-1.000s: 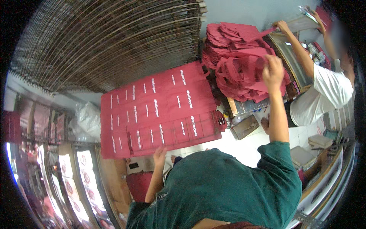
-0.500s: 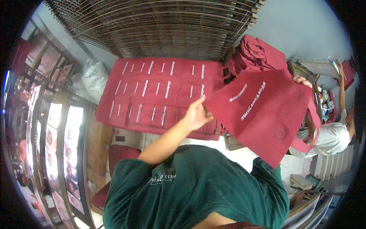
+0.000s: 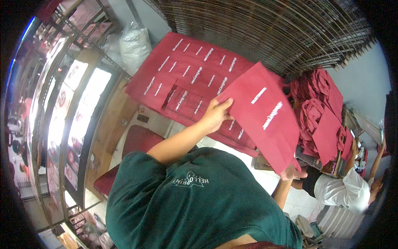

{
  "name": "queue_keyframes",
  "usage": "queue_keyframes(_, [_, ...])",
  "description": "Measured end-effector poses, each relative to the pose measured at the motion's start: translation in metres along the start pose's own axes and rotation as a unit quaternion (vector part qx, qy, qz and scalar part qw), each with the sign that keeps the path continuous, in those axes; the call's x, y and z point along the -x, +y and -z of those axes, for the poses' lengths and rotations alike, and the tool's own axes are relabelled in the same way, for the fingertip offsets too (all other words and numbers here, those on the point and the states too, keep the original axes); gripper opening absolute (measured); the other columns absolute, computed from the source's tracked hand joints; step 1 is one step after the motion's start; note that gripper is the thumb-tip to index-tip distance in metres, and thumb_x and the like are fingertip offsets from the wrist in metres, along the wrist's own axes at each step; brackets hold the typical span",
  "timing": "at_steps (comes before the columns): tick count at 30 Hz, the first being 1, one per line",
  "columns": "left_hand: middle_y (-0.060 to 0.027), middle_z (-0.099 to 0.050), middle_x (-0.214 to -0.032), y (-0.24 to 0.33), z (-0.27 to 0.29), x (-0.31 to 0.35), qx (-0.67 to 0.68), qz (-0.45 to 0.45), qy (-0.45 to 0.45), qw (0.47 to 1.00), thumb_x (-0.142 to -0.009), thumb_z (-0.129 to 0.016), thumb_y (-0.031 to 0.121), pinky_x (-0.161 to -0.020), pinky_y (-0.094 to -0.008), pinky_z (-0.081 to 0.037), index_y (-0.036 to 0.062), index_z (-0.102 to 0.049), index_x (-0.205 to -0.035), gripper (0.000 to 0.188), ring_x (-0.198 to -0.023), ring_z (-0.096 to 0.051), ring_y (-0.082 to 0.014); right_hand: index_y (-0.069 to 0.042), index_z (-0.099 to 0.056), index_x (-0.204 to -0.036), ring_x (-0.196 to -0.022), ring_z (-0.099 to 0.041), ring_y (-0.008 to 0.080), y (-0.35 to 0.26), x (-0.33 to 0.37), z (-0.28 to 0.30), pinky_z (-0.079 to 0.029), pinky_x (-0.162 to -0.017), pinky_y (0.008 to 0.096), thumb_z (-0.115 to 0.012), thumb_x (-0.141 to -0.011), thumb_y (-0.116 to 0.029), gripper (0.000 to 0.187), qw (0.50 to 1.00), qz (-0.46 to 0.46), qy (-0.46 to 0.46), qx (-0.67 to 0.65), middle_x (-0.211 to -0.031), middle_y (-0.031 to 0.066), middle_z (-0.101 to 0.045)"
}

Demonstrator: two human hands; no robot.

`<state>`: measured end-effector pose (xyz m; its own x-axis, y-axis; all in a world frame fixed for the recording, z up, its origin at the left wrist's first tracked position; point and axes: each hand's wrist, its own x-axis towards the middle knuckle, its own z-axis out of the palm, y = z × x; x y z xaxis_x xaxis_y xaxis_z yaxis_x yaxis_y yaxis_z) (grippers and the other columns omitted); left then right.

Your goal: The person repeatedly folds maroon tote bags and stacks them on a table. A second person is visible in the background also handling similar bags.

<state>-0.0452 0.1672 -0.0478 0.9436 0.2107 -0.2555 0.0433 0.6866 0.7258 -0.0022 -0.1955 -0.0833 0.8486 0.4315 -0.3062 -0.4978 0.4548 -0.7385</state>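
A dark red fabric bag (image 3: 257, 120) with white lettering is stretched out in front of me, slanting from upper left to lower right. Closed on its left edge is my left hand (image 3: 217, 115), thumb on top. At the bag's lower right corner, my right hand (image 3: 292, 172) pinches the fabric, with some fingers sticking out to the right. Behind it, similar red bags with white print (image 3: 182, 76) lie overlapped in rows over a table, partly hidden by the held bag.
Crumpled red bags (image 3: 317, 112) are heaped at the right, beside the wire rack (image 3: 265, 31) at the back. A co-worker in a white shirt (image 3: 344, 186) is at the far right. Printed panels (image 3: 76, 137) stand at left, near a red chair (image 3: 139, 143) and a white plastic sack (image 3: 136, 46).
My view has turned, and the table now sits more slanted. The bag has swung steeper. My right hand has gone from its upper right corner down to the lower right one.
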Motion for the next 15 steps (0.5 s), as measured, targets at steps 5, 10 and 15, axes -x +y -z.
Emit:
queue_keyframes(5, [-0.0045,-0.057,-0.107,-0.004,0.106,0.019,-0.100,-0.011,0.122,0.987,-0.089,-0.050,0.014,-0.058,-0.0279,-0.053,0.0099,-0.041,-0.128,0.040,-0.085,-0.060,-0.0160,-0.009,-0.021,-0.139,-0.126,-0.032,0.0250,0.070,-0.055,-0.054,-0.028,-0.105,0.0392,-0.054,-0.080,-0.018,0.069,0.988,-0.114,0.067,0.084,-0.140,0.0083,-0.029])
queue_keyframes(10, [-0.0066,-0.060,-0.098,0.016,0.188,0.020,-0.109,0.070,0.197,0.972,-0.088,-0.050,0.011,-0.058,-0.0310,-0.052,0.0094,-0.037,-0.131,0.045,-0.075,-0.059,-0.0165,-0.013,-0.041,-0.129,-0.119,-0.040,0.0232,0.134,-0.108,-0.090,-0.036,-0.097,0.0381,-0.050,-0.084,-0.013,0.046,0.990,-0.120,0.060,0.044,-0.130,0.0074,-0.043])
queue_keyframes(15, [-0.0071,-0.060,-0.090,0.051,0.253,0.012,-0.105,0.060,0.180,0.976,-0.088,-0.051,0.010,-0.053,-0.0265,-0.049,0.0101,-0.034,-0.134,0.049,-0.067,-0.057,-0.0133,-0.008,-0.054,-0.114,-0.114,-0.043,0.0314,0.143,-0.160,-0.162,-0.036,-0.095,0.0445,-0.038,-0.090,-0.028,0.035,0.972,-0.228,0.049,-0.012,-0.122,0.0118,-0.050])
